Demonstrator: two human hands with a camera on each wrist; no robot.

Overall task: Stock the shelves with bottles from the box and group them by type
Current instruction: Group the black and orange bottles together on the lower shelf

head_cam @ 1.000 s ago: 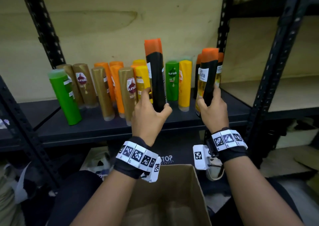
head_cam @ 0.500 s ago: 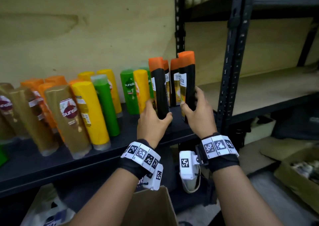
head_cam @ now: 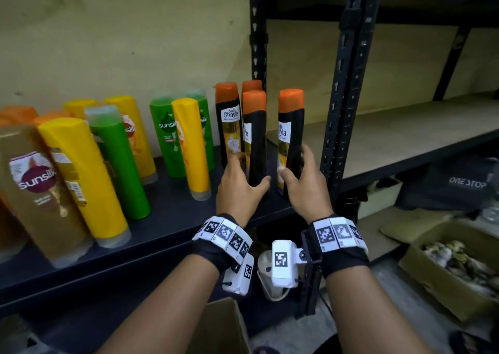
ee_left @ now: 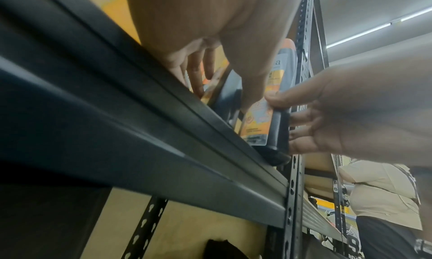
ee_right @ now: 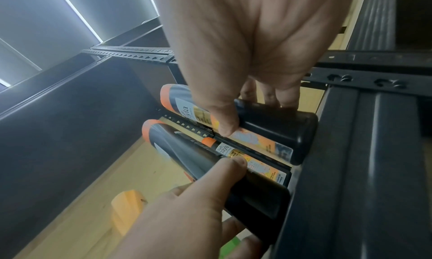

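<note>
Two black bottles with orange caps stand upright at the right end of the dark shelf [head_cam: 172,218]. My left hand [head_cam: 249,170] grips the left bottle [head_cam: 255,137] low down, thumb on its right side. My right hand [head_cam: 294,162] grips the right bottle [head_cam: 290,135] near its base, close to the rack post [head_cam: 343,110]. Two more of the same bottles [head_cam: 229,121] stand just behind. In the right wrist view my right hand [ee_right: 252,115] has its thumb on the label of its bottle [ee_right: 275,131]. In the left wrist view my left hand [ee_left: 224,91] holds the dark bottle [ee_left: 230,94].
Green bottles [head_cam: 167,135], yellow bottles [head_cam: 81,172], gold bottles [head_cam: 35,191] and orange ones fill the shelf to the left. The open cardboard box [head_cam: 224,326] sits below my arms. Another box of items [head_cam: 445,270] is on the floor at the right. A wooden shelf [head_cam: 405,132] lies beyond the post.
Both hands have carried their black bottles to the right end of the shelf and lowered them beside the other black bottles. The view has swung right.
</note>
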